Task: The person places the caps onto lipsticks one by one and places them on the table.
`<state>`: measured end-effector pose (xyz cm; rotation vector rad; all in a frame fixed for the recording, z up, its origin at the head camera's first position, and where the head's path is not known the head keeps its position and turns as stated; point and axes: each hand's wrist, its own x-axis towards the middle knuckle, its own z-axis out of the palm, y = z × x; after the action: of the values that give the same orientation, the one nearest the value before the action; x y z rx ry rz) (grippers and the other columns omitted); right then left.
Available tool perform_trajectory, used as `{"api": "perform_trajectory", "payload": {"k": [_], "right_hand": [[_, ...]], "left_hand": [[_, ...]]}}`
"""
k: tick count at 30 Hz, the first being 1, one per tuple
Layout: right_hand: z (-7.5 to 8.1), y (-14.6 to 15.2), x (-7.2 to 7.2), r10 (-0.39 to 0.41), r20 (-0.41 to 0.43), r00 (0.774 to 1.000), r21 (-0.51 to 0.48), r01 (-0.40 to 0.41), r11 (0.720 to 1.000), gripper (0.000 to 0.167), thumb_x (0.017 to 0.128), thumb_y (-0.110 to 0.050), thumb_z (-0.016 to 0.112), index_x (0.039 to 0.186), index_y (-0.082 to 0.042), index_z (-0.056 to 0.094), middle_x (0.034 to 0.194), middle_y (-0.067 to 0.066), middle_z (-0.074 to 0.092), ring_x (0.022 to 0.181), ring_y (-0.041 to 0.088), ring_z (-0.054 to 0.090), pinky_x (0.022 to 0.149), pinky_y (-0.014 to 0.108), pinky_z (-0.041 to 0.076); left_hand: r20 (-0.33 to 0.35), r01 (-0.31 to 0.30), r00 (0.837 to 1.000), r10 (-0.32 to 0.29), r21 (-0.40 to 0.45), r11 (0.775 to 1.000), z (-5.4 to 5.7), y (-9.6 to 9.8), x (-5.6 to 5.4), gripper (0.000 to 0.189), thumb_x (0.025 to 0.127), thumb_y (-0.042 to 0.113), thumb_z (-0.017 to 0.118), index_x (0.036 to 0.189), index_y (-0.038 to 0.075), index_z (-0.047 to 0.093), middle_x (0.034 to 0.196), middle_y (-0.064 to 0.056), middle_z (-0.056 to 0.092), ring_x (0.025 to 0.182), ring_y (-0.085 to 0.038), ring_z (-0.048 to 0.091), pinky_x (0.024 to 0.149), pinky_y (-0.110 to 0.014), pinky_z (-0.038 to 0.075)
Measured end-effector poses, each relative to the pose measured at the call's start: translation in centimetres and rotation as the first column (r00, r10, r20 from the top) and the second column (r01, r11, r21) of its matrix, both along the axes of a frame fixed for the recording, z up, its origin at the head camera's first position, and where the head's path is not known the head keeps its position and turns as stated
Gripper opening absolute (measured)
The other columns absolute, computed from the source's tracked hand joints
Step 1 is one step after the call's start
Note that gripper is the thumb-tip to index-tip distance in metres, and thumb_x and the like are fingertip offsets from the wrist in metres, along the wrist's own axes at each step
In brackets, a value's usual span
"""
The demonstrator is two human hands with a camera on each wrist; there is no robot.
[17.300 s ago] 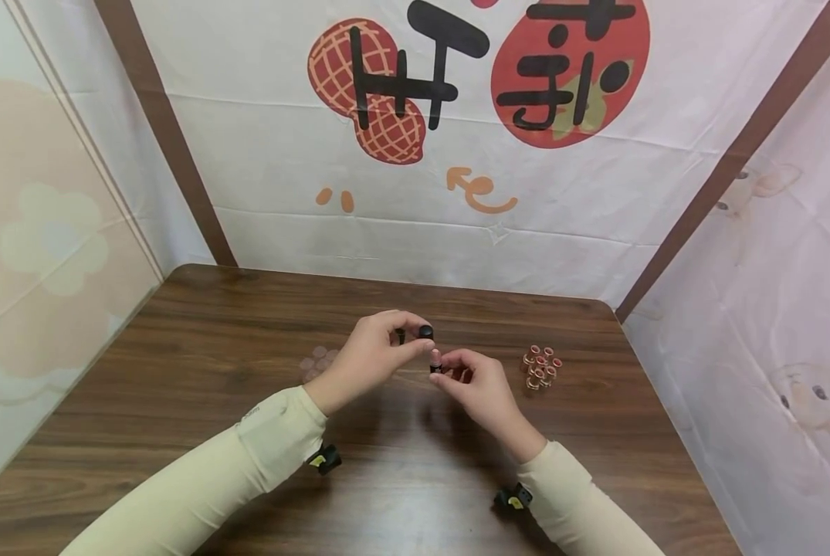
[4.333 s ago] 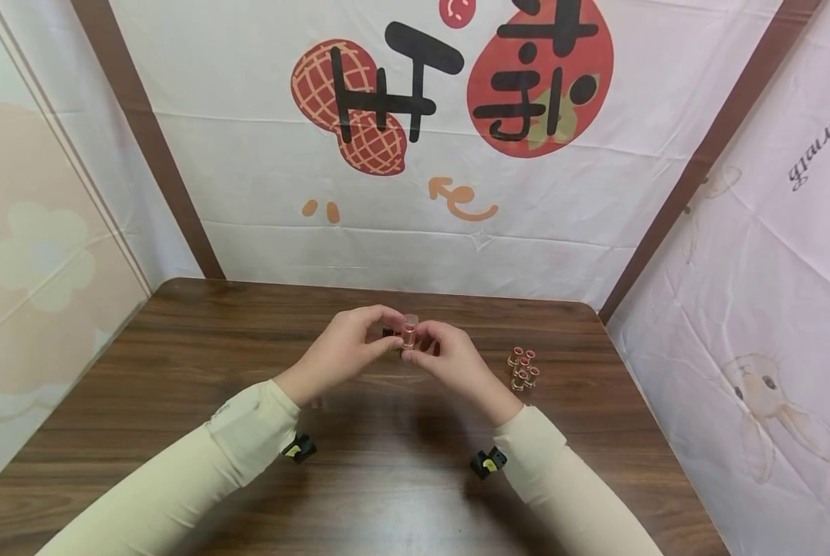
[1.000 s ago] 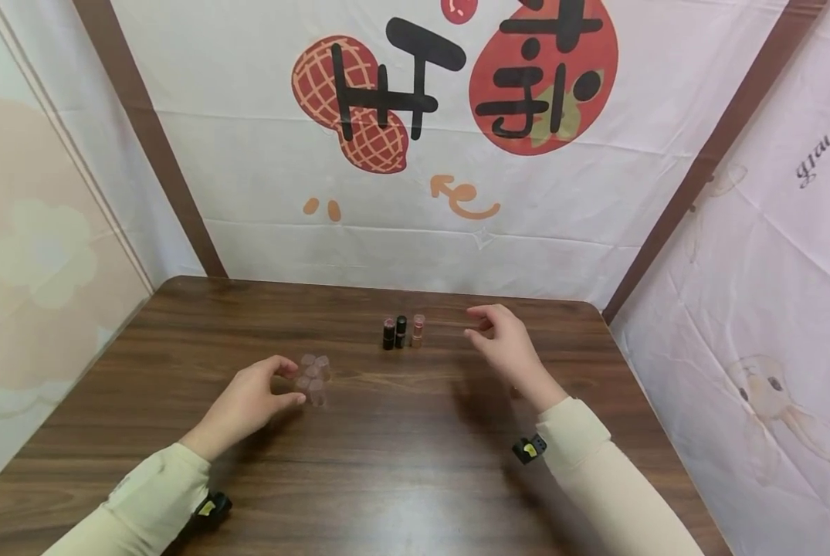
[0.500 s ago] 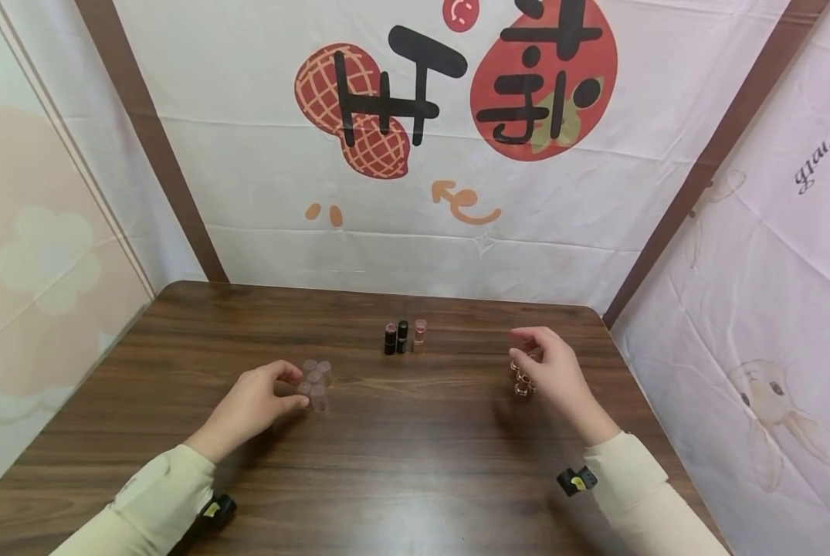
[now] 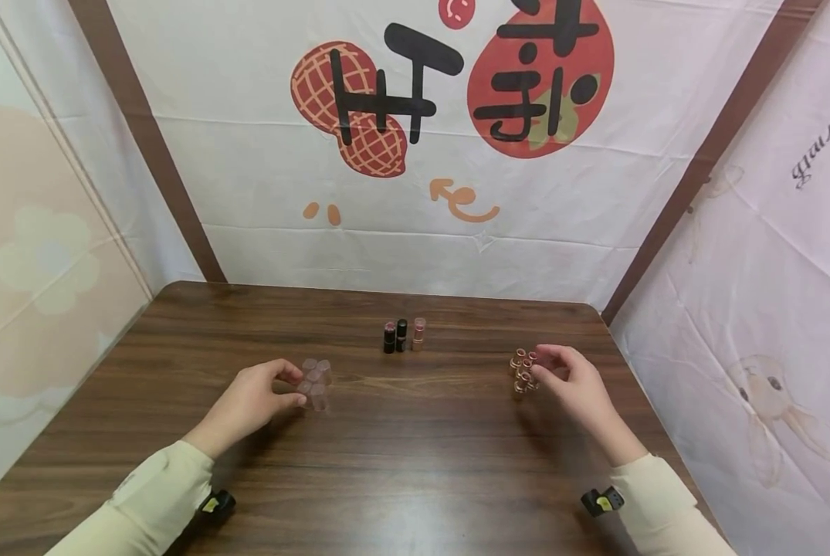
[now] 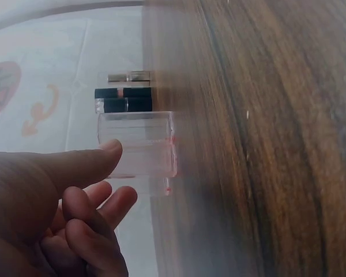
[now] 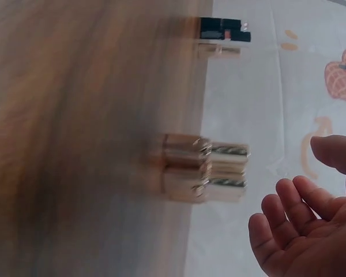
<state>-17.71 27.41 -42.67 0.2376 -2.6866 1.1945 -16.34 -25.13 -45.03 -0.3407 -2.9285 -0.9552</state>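
Observation:
My left hand (image 5: 251,401) is at the left side of a cluster of clear plastic lipstick caps (image 5: 319,398), thumb and forefinger parted. In the left wrist view the thumb (image 6: 98,164) overlaps one clear cap (image 6: 141,127); whether it touches cannot be told. My right hand (image 5: 577,386) is beside the right edge of several gold lipstick tubes (image 5: 521,386) with reddish tops. In the right wrist view its fingers are relaxed, holding nothing, apart from the gold tubes (image 7: 205,170). Two black lipsticks (image 5: 390,338) and one capped gold-pink lipstick (image 5: 419,334) stand upright at the back middle.
The dark wood table (image 5: 401,455) reaches back to a white printed cloth wall (image 5: 248,170). More cloth panels flank it at left and right. The three standing lipsticks are between the two clusters, farther back.
Earlier both hands held a gold lipstick and clear cap together; it now stands beside the black ones. My left hand went to the caps and stays there; the right moved rightward to the gold tubes.

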Motion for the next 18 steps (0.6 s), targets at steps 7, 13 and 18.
{"api": "perform_trajectory", "payload": {"k": [7,13,18], "right_hand": [[-1.2,1.4,0.4,-0.033,0.058,0.998,-0.052,0.036,0.998,0.042,0.096,-0.023,0.075,0.131,-0.004,0.064,0.121,0.013,0.071,0.104,0.013,0.064,0.085,0.019,0.051],[-1.7,2.0,0.6,-0.033,0.123,0.992,-0.053,0.040,0.998,0.045,0.093,-0.018,0.077,0.133,-0.005,0.063,0.124,0.014,0.070,0.109,0.025,0.066,0.085,0.023,0.053],[-2.3,2.5,0.8,-0.021,0.155,0.988,-0.046,0.029,0.999,0.047,0.092,-0.012,0.078,0.134,-0.003,0.062,0.127,0.017,0.068,0.111,0.031,0.066,0.085,0.025,0.053]], "left_hand": [[0.022,0.004,1.000,-0.005,0.002,1.000,-0.1,0.0,-0.1,0.031,0.086,0.025,0.084,0.111,0.012,0.070,0.109,-0.007,0.075,0.109,-0.033,0.068,0.089,-0.053,0.052],[0.058,0.013,0.998,-0.014,0.007,1.000,-0.4,0.2,-0.3,0.031,0.087,0.029,0.084,0.110,0.013,0.070,0.109,-0.006,0.073,0.107,-0.030,0.067,0.088,-0.051,0.053],[0.065,0.018,0.998,-0.018,0.002,1.000,-0.5,0.3,-0.4,0.027,0.087,0.030,0.083,0.107,0.016,0.071,0.107,-0.004,0.073,0.105,-0.028,0.067,0.086,-0.050,0.053]]}}
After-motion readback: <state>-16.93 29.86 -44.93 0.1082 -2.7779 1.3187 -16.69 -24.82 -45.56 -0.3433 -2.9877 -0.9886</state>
